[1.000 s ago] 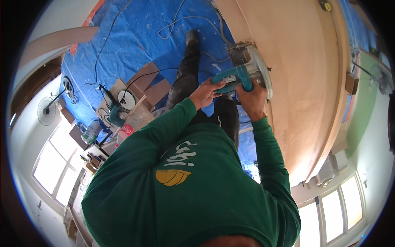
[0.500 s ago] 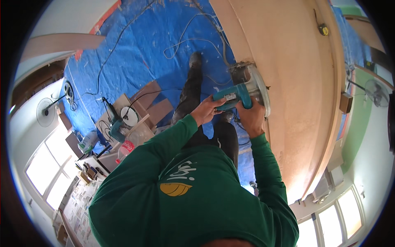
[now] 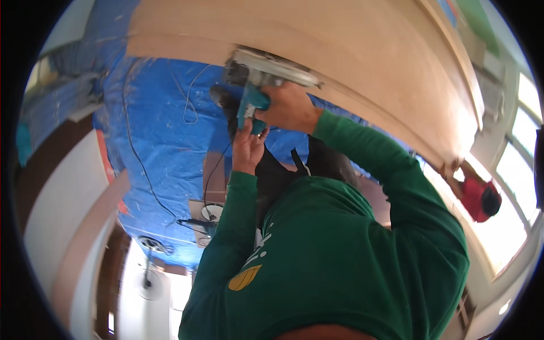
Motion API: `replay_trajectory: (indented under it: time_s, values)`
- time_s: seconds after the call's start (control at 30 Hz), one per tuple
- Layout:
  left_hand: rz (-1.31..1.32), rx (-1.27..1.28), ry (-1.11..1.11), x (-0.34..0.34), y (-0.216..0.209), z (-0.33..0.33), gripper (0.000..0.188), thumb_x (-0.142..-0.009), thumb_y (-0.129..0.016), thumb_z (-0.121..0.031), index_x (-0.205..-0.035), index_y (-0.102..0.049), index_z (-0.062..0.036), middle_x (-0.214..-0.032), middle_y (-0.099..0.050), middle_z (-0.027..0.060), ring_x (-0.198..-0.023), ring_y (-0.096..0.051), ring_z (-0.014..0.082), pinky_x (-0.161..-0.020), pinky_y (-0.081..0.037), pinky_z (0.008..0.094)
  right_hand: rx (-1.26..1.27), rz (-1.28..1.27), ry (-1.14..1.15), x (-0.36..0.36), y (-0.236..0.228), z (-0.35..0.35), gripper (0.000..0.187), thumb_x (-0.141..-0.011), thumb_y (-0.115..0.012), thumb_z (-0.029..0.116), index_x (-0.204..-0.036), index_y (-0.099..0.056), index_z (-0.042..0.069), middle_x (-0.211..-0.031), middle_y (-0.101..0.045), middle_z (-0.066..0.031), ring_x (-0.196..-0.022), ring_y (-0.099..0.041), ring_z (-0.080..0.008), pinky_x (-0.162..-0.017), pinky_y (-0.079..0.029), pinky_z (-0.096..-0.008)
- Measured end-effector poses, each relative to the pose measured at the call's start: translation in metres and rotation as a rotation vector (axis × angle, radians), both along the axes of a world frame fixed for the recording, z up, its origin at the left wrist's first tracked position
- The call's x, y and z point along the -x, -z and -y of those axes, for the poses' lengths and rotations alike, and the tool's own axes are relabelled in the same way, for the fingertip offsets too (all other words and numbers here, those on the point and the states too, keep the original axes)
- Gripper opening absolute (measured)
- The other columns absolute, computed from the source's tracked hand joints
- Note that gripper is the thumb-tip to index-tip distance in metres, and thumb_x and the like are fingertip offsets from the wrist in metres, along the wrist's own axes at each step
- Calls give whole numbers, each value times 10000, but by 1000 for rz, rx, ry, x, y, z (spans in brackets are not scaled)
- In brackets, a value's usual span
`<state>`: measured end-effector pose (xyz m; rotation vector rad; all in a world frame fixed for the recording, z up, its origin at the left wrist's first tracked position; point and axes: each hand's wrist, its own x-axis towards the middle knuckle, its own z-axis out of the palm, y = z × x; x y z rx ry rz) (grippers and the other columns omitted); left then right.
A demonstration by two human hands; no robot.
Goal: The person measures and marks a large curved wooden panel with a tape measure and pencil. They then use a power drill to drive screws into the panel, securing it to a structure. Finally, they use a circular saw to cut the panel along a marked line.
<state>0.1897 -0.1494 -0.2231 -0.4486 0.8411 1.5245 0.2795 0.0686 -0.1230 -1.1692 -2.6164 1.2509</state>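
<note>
A teal circular saw [image 3: 246, 107] with a grey metal guard stands at the near edge of a large wooden panel [image 3: 317, 31]. My right hand [image 3: 290, 107] is closed round the saw's handle, close to the guard. Lower down, my left hand [image 3: 248, 150] grips the rear end of the saw's body. The saw's base lies along the panel's edge; the blade's cutting part is hidden.
A blue tarp [image 3: 158, 124] covers the floor, with a black cord [image 3: 127, 113] across it. Another power tool with a pale disc [image 3: 212, 212] lies on boards at lower left. A fan [image 3: 150, 283] stands beyond. A person in red [image 3: 479, 198] is by the panel's right end.
My view has turned, so the panel now runs across the top. The saw appears further left, still in both hands, and a person in red has come into view at right.
</note>
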Motion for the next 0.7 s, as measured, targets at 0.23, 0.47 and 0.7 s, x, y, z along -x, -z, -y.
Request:
replay_trajectory:
  time_s: [0.23,0.47,0.7]
  values:
    - [21,53,-29,20,-4,0,514,-1069,-823,-351,-1508,-649,-147,-1469,-720,22,-1374,-627,232,-1207,-422,517,147,89,-52,18,-9,-3,438,-820,-842,425,-1061,-832,60,-855,-791,-245,-838,-799,-473,-792,-660,-557]
    - [12,63,-12,37,-11,2,509,-1093,-784,-353,-1530,-637,-138,-1518,-695,42,-1406,-603,259,-1233,-421,527,159,86,-62,32,-13,-3,452,-832,-825,411,-1098,-828,46,-854,-790,-265,-830,-800,-483,-794,-665,-555]
    - [-103,-10,68,30,5,11,585,-1078,-792,-341,-1585,-590,-131,-1552,-672,77,-1444,-604,291,-1306,-387,583,162,37,-45,26,-9,0,468,-823,-854,429,-1084,-825,41,-840,-791,-249,-823,-807,-455,-765,-654,-559]
